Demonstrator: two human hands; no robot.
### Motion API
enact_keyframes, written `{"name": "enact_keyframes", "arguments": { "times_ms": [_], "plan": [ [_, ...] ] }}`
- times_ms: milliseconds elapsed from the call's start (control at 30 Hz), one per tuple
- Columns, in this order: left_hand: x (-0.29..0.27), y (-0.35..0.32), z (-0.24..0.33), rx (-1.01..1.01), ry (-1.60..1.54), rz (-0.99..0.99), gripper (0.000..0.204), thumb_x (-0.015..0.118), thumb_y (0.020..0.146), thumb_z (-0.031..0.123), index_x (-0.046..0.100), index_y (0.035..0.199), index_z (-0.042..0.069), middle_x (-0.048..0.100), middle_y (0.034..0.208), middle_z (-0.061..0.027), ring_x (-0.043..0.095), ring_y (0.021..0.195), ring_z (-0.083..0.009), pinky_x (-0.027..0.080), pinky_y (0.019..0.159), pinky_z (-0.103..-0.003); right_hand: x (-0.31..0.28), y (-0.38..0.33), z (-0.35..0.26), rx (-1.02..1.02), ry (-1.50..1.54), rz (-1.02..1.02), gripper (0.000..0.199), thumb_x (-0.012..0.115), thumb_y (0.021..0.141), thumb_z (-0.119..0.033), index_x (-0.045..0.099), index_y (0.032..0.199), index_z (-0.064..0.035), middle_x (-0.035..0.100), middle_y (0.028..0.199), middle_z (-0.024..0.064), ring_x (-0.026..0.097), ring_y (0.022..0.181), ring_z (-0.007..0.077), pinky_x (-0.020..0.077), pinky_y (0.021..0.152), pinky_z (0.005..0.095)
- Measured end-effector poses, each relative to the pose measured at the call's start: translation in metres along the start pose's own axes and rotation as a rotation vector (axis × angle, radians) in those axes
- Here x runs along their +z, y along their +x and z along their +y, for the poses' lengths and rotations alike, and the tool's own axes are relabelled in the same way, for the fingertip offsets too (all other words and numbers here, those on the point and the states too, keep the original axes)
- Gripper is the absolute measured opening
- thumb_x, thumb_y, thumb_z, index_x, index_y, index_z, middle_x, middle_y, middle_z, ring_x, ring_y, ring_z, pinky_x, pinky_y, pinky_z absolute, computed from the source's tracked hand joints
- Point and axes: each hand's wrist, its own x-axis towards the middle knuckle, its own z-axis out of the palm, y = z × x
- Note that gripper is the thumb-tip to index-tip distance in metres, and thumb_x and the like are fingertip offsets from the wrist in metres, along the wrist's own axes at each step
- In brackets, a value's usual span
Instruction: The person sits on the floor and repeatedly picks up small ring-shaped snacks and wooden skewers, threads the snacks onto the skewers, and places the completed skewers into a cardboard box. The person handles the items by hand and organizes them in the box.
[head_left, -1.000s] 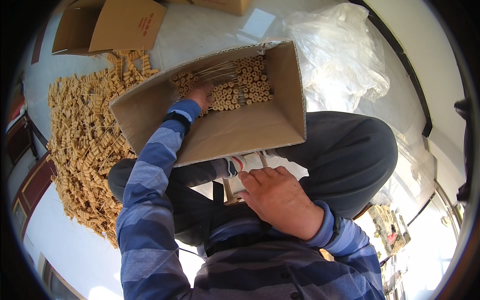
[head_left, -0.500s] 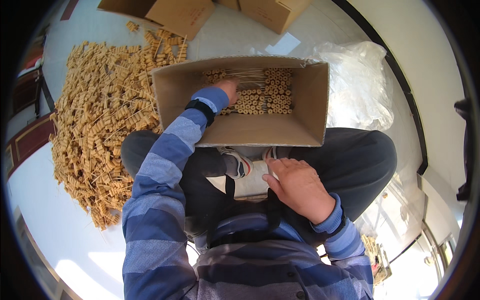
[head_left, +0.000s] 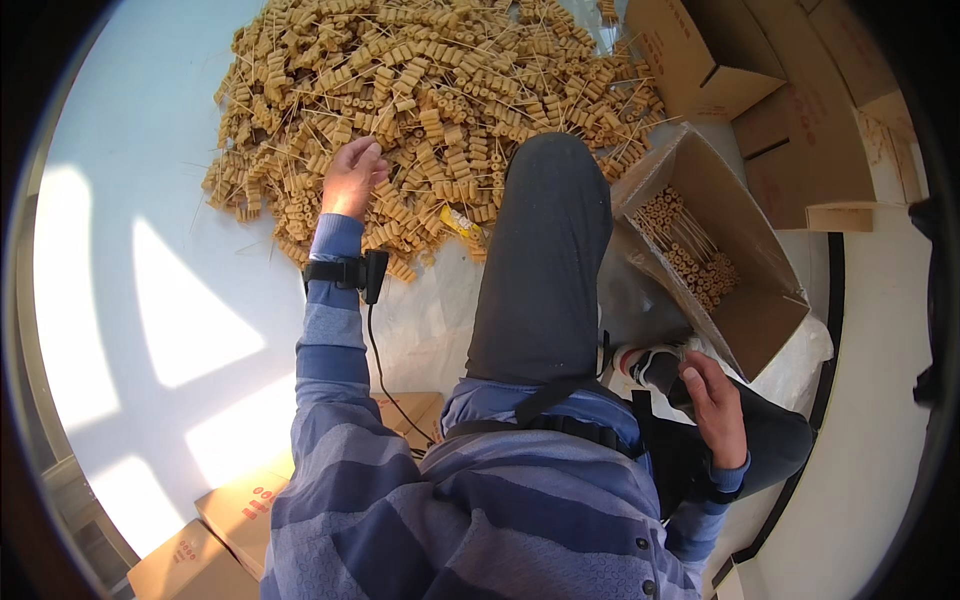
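My left hand (head_left: 355, 178) is at the near left part of a big pile of skewers (head_left: 440, 90), tan ridged rolls on thin sticks. Its fingers are curled in against the pile; what lies between them cannot be made out. Above my folded right leg hovers my right hand (head_left: 717, 410), fingers loosely apart and nothing seen in it. At the right, next to my foot, an open cardboard box (head_left: 765, 310) stands tilted in view. Packed skewers (head_left: 690, 250) lie in it, with round roll ends facing up and bare sticks between the bundles.
More cardboard boxes (head_left: 700, 60) stand at the far right, others (head_left: 200, 560) at the lower left. A yellow wrapper (head_left: 460, 222) lies at the pile's near edge. Clear plastic sheeting (head_left: 800, 355) is beside the box. My raised knee (head_left: 555, 190) lies between pile and box.
My left hand has left the inside of the box and reached the pile. The view has turned left, bringing the pile to the middle. My right hand stays near my lap.
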Motion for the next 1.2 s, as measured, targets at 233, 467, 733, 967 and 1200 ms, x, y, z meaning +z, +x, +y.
{"name": "enact_keyframes", "arguments": {
  "times_ms": [233, 467, 733, 967, 1200],
  "plan": [
    [-0.073, -0.025, -0.221, -0.623, -0.384, 0.261, 0.034, 0.06, 0.098, 0.027, 0.057, 0.123, 0.005, 0.063, 0.103, -0.0109, 0.066, 0.082, -0.0273, 0.058, 0.076, -0.04, 0.025, 0.011, -0.055, -0.02, -0.104, -0.062, 0.035, 0.057, 0.104, -0.022, 0.059, 0.13, 0.0013, 0.07, 0.111, 0.0119, 0.064, 0.106, 0.0189, 0.0475, 0.096, 0.03],
    [0.027, -0.007, -0.207, -0.116, 1.056, -0.03, 0.07, 0.059, 0.094, 0.054, 0.048, 0.143, 0.005, 0.047, 0.146, -0.0187, 0.049, 0.131, -0.0398, 0.04, 0.106, -0.054, 0.045, 0.028, -0.085, -0.055, -0.22, -0.09, 0.033, 0.061, 0.101, -0.018, 0.06, 0.13, -0.0005, 0.071, 0.109, 0.0139, 0.068, 0.098, 0.0193, 0.0527, 0.087, 0.0306],
    [0.069, 0.063, -0.21, -0.396, 1.176, -0.404, 0.099, 0.059, 0.084, 0.073, 0.034, 0.154, 0.009, 0.033, 0.158, -0.0181, 0.031, 0.147, -0.0366, 0.029, 0.117, -0.055, 0.062, 0.034, -0.087, 0.021, -0.192, -0.091, 0.032, 0.062, 0.1, -0.016, 0.06, 0.128, 0.0006, 0.07, 0.107, 0.0152, 0.068, 0.097, 0.0228, 0.0523, 0.086, 0.032],
    [0.1, 0.06, -0.245, -0.346, 1.334, -0.176, 0.074, 0.065, 0.087, 0.061, 0.052, 0.145, 0.016, 0.038, 0.153, -0.0179, 0.037, 0.14, -0.0409, 0.031, 0.11, -0.059, 0.067, 0.043, -0.085, -0.017, -0.253, -0.109, 0.03, 0.063, 0.099, -0.013, 0.061, 0.125, 0.001, 0.069, 0.104, 0.0145, 0.069, 0.092, 0.0232, 0.0529, 0.083, 0.0324],
    [0.072, 0.083, -0.267, -0.256, 1.32, -0.358, 0.037, 0.055, 0.1, 0.027, 0.061, 0.135, 0.013, 0.056, 0.135, -0.0171, 0.054, 0.126, -0.0352, 0.045, 0.098, -0.058, 0.068, 0.05, -0.087, -0.045, -0.281, -0.095, 0.03, 0.064, 0.098, -0.013, 0.061, 0.125, 0.0004, 0.069, 0.101, 0.0155, 0.069, 0.091, 0.0248, 0.0536, 0.08, 0.0331]
  ]
}}
